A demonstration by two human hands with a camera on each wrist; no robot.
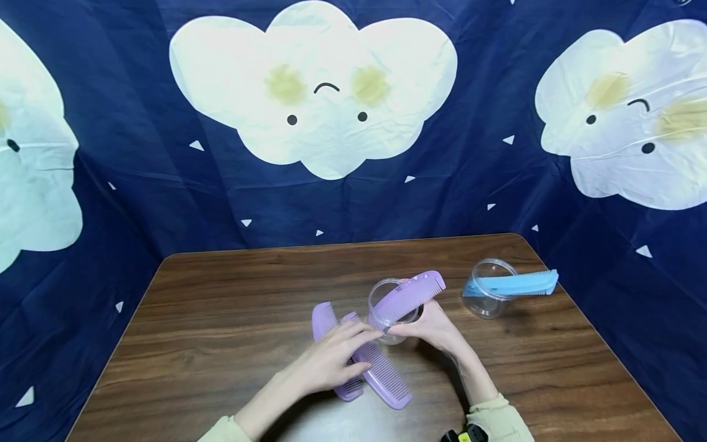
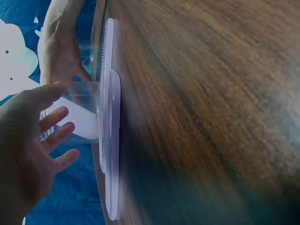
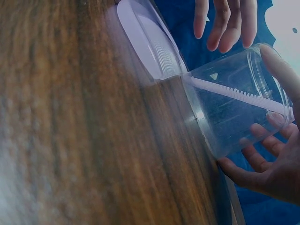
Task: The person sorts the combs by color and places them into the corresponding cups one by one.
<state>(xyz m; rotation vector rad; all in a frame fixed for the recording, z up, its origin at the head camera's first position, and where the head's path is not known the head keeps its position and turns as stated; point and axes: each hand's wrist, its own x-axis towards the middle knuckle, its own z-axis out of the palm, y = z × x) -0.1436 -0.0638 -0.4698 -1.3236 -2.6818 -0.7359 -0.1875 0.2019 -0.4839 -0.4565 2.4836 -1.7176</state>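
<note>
In the head view my right hand (image 1: 433, 325) holds a clear plastic jar (image 3: 220, 126) from its right side, thumb and fingers round its wall. One purple comb (image 1: 414, 293) leans inside that jar, its upper end sticking out past the rim toward the right. Above two more purple combs, my left hand (image 1: 328, 362) has its fingers loosely extended and spread, with nothing gripped. Those two lie on the table, the nearer comb (image 1: 386, 377) overlapping the left comb (image 1: 323, 319), whose middle the hand hides.
A second clear jar (image 1: 486, 309) stands to the right on the wooden table (image 1: 232, 307), with a blue comb (image 1: 519, 283) slanting out of it. Behind the table hangs a dark blue cloth (image 1: 342, 205) with white cloud shapes.
</note>
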